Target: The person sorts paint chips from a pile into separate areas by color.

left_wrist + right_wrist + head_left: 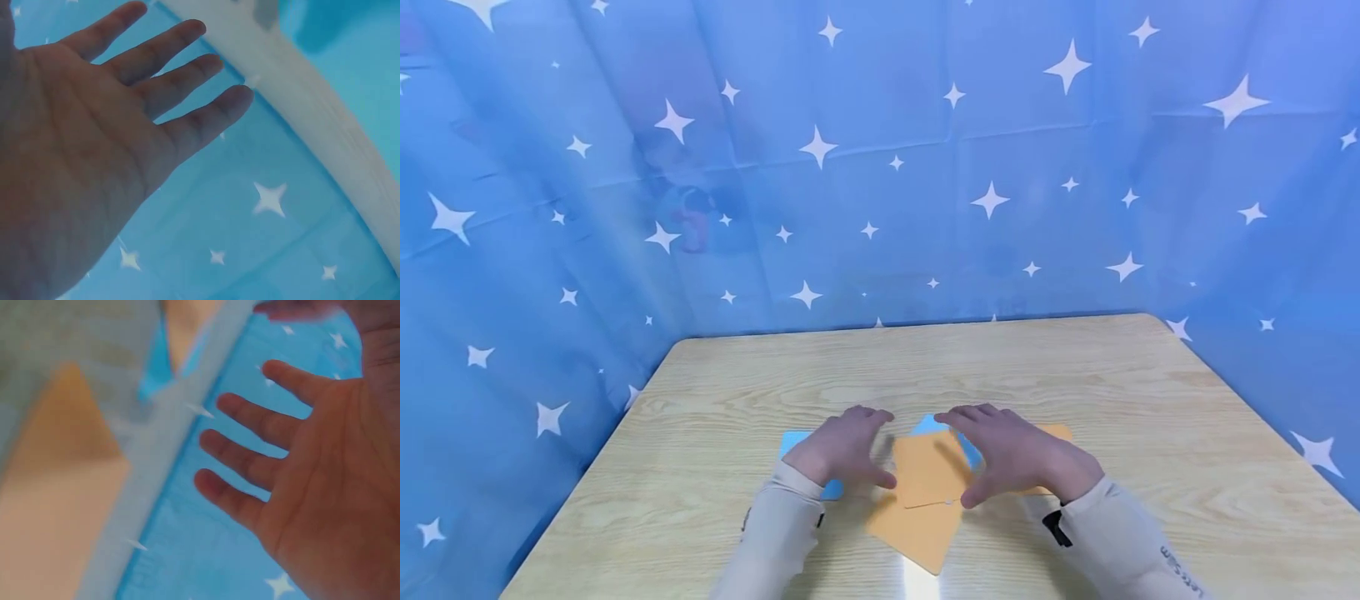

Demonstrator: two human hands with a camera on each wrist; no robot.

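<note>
Paper sheets lie in a loose, overlapping heap at the near middle of the worktop (1075, 375) in the head view: orange sheets (925, 492) on top, blue sheets (797, 442) peeking out beneath. They look thin, flat, matte and square-cornered, and no sheet shows a fold, so the work seems barely begun. The left hand (846, 446) and right hand (1015, 454) hover over the heap with fingers spread and relaxed, gripping nothing. The worktop is pale wood grain; a blue cloth with white stars (880, 167) hangs behind.

From the left wrist, the left hand (81, 156) shows an empty, flat palm against the starry cloth.

From the right wrist, the right hand (312, 475) is likewise spread; the blurred orange shape (56, 506) is probably a sheet.
</note>
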